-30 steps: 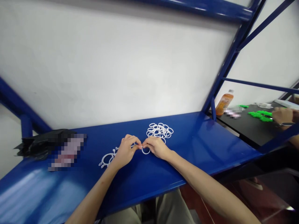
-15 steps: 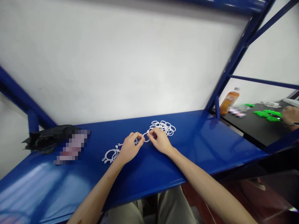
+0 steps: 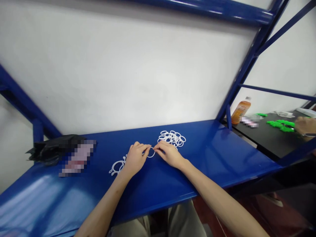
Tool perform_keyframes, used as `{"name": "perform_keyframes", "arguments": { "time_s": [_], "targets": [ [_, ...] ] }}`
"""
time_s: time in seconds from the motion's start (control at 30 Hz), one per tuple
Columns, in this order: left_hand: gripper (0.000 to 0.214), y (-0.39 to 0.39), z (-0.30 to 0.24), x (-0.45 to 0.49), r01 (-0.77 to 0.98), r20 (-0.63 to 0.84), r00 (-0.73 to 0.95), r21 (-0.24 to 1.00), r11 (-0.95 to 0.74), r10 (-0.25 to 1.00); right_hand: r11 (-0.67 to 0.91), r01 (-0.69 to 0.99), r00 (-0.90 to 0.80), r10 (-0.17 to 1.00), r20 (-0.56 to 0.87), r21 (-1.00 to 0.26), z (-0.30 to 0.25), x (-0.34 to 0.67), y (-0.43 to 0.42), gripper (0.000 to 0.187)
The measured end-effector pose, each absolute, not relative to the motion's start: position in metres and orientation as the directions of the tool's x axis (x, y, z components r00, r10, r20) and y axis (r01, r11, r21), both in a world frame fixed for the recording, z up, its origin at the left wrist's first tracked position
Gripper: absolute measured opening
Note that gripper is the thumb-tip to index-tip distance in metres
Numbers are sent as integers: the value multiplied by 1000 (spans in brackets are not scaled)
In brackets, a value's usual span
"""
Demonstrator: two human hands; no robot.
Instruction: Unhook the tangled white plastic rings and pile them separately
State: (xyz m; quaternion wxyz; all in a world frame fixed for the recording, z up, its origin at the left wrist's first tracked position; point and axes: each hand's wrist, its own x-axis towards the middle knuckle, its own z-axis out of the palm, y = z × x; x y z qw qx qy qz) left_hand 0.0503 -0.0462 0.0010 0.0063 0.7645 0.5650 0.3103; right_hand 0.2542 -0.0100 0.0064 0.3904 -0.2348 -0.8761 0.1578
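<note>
Between my two hands is a white plastic ring (image 3: 151, 157), like a curtain ring, held a little above the blue table. My left hand (image 3: 135, 158) pinches its left side with thumb and fingertips. On the opposite side, my right hand (image 3: 170, 153) grips it in the same way. A heap of loose white rings (image 3: 172, 137) lies just beyond my right hand. Several white rings with small eyelets (image 3: 118, 166) lie to the left, partly hidden by my left hand and wrist.
On the blue table (image 3: 158, 194), a black plastic bag (image 3: 46, 151) and a blurred-out packet (image 3: 79, 158) lie at the left. To the right, a black table (image 3: 266, 140) carries an orange drink bottle (image 3: 240, 112) and green pieces (image 3: 281, 125) beside another person's hand (image 3: 304, 125).
Both hands still hold the ring, now slightly lower and nearer me, and its lower arc shows more. More of the loose heap is uncovered. The camera view has shifted a little.
</note>
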Motion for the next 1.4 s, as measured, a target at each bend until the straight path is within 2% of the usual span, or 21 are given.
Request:
{"name": "perform_keyframes", "arguments": {
  "time_s": [0.1,0.2,0.27,0.3,0.37,0.43,0.53,0.73,1.03,1.17,1.3,1.4],
  "targets": [
    [24,-46,2,51,815,451,132,457,-355,883,819,260,-573,557,601,-511,9,253,-13,12],
    [28,-44,2,49,804,469,129,466,-369,874,828,259,-605,541,585,-498,11,255,-9,13],
    [31,-44,4,47,813,473,123,456,-363,872,815,320,-562,574,596,-483,12,260,4,12],
    [34,-44,5,45,830,463,114,441,-340,879,790,373,-505,612,608,-486,12,266,14,12],
    [38,-45,8,42,888,418,99,373,-270,903,662,518,-260,725,638,-541,13,279,39,11],
    [42,-47,9,38,938,360,104,273,-212,927,528,609,-137,806,576,-593,12,294,64,11],
    [54,-51,9,35,964,274,135,187,-191,952,494,667,-200,840,504,-558,9,310,90,10],
    [58,-55,7,30,965,191,186,151,-216,964,517,707,-283,832,476,-483,1,309,98,10],
    [51,-51,6,25,955,186,222,157,-252,957,525,751,-236,779,581,-400,14,307,69,15],
    [39,-47,3,27,929,241,265,197,-315,934,685,653,-364,658,659,-324,16,281,31,16],
    [26,-45,3,31,918,271,282,202,-340,920,831,471,-625,552,552,-298,9,257,-2,18],
    [23,-45,5,35,919,296,252,225,-323,921,858,392,-706,512,489,-333,3,250,-12,19]
  ]
}}
